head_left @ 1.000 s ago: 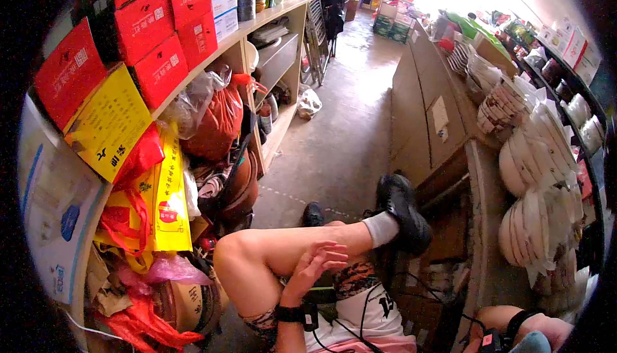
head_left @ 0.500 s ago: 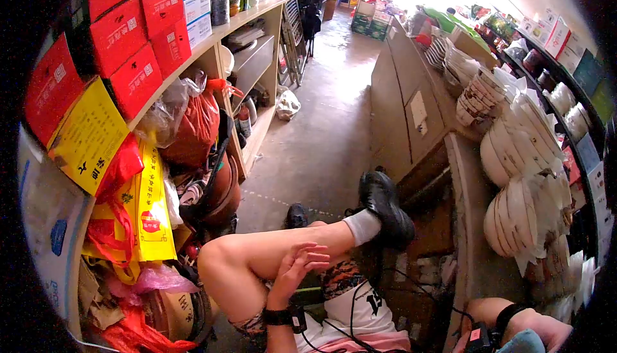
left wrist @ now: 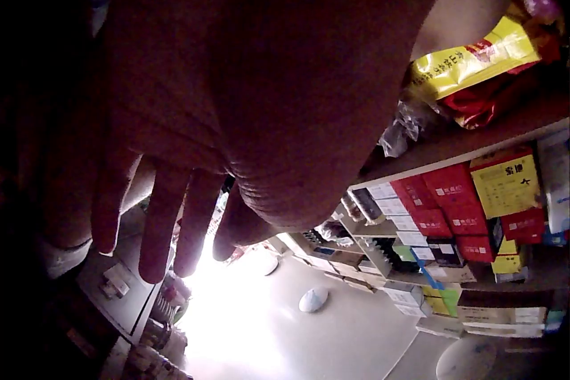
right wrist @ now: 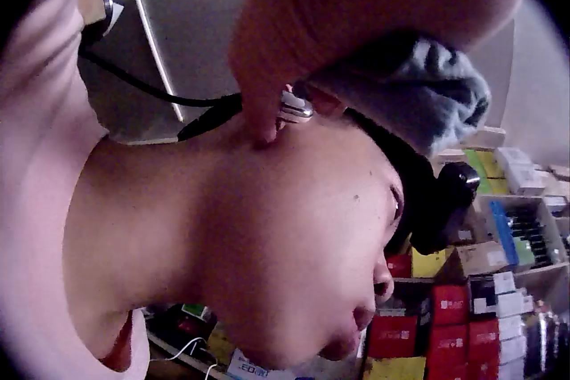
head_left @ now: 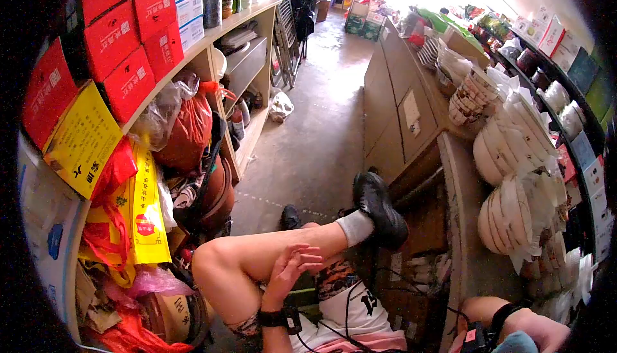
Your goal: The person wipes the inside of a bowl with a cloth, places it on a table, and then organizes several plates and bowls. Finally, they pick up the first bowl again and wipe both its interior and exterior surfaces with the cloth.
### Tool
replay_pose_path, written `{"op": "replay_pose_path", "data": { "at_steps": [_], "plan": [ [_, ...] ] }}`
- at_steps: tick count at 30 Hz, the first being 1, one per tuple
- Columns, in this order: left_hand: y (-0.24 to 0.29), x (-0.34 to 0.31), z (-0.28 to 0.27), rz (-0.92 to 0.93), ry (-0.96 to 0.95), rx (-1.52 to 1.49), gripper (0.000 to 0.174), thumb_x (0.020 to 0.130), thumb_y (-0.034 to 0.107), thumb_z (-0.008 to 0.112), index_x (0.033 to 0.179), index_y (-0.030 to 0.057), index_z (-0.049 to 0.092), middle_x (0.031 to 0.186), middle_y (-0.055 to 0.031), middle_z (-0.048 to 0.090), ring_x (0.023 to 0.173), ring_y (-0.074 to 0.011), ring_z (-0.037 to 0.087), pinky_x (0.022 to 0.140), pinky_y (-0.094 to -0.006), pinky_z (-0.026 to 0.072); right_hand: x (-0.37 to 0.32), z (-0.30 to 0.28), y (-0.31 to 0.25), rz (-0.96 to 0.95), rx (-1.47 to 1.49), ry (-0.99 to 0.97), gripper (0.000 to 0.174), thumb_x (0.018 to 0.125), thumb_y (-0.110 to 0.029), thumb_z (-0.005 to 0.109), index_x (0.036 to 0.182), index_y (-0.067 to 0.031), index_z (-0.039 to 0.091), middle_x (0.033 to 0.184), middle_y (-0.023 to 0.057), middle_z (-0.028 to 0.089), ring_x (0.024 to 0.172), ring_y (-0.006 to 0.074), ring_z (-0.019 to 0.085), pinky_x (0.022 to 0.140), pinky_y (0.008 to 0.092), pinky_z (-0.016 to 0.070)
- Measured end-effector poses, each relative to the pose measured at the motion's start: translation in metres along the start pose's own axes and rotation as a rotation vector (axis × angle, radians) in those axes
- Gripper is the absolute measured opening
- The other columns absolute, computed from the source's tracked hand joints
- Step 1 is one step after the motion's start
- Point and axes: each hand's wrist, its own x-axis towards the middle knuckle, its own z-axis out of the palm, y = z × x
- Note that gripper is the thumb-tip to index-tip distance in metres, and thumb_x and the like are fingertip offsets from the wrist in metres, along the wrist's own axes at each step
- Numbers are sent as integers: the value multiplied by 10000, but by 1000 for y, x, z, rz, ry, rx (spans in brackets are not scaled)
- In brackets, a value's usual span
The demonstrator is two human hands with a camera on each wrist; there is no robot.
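In the head view, my left hand [head_left: 292, 269] hangs in front of the raised bare leg [head_left: 257, 256], its fingers relaxed and holding nothing. The left wrist view has its palm [left wrist: 267, 68] close up, with the fingers extended. At the lower right of the head view, my bent right hand [head_left: 543, 330] is beside a bunched grey-blue cloth [head_left: 517, 342]. The right wrist view puts this hand [right wrist: 356, 15] at the side of the head, gripping the cloth [right wrist: 419, 86]; part of the grip is hidden. A small metallic piece [right wrist: 296, 107] touches its fingertip.
Red boxes [head_left: 106, 38] and yellow bags [head_left: 148, 211] line the left shelves. Stacked bowls in plastic [head_left: 508, 218] stand on the right counter [head_left: 463, 224]. A floor aisle [head_left: 315, 122] runs between them. Black cables [head_left: 350, 314] cross the lap.
The head view has turned slightly right, so the shelves, leg and counter sit further left in it. Both hands keep nearly the same pose.
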Motion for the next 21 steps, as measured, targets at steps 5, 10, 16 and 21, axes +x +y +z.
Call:
{"op": "replay_pose_path", "data": {
  "at_steps": [5, 10, 16, 21],
  "plan": [
    [-7, 3, -8, 19, -44, -37, 319, 1115, 215, 385, 1349, 27, 494, 1344, -226, 582, 1176, -329, 643, 1006, -474, 537, -1, 1, -5, 51, -122, 76, 299, 752, 151, 633, 926, -86, 581, 1129, -82, 528, 635, 51, 499, 468, 259, 334],
    [-3, 1, -5, -1, -13, 7, 323, 1114, 212, 389, 1357, 28, 496, 1341, -226, 591, 1176, -329, 645, 1009, -468, 537, -9, 4, -10, -64, -111, 167, 317, 740, 107, 699, 950, -99, 582, 1025, -84, 529, 620, 39, 492, 466, 238, 337],
    [-8, 4, -10, 12, -39, -10, 320, 1108, 196, 399, 1363, 29, 494, 1333, -224, 599, 1172, -327, 647, 1008, -456, 539, 1, -7, -15, -15, -112, -14, 394, 724, 75, 738, 1038, -102, 579, 861, -71, 507, 594, 29, 480, 462, 229, 357],
    [-3, 0, -4, 3, -5, 11, 322, 1107, 193, 400, 1364, 24, 492, 1337, -224, 597, 1175, -325, 646, 1010, -458, 538, 3, -7, -16, -44, -110, 2, 446, 719, 73, 739, 1097, -96, 576, 850, -67, 492, 586, 28, 476, 456, 231, 356]
  ]
}}
